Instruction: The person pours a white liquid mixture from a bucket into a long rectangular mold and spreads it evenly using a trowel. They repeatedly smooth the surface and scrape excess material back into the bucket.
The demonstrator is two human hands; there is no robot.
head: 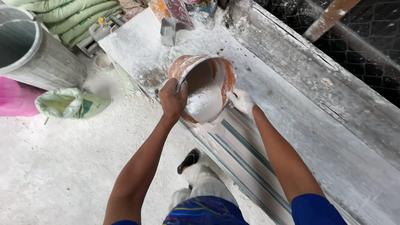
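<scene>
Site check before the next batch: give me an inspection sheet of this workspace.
Surface: long workbench, coated in white powder and dried splashes.
Job's things: orange bucket tilted, white plaster running from it into a long ribbed mould on the bench.
Clutter: small grey metal tray and a stained container at the bench's far end.
Grippers: left hand grips the bucket rim; right hand, plaster-covered, sits at the bucket's mouth.
Cables: nothing seen.
Surroundings: dusty white floor, grey metal drum, slumped green sack, stacked green sacks, wire mesh behind the bench.
</scene>
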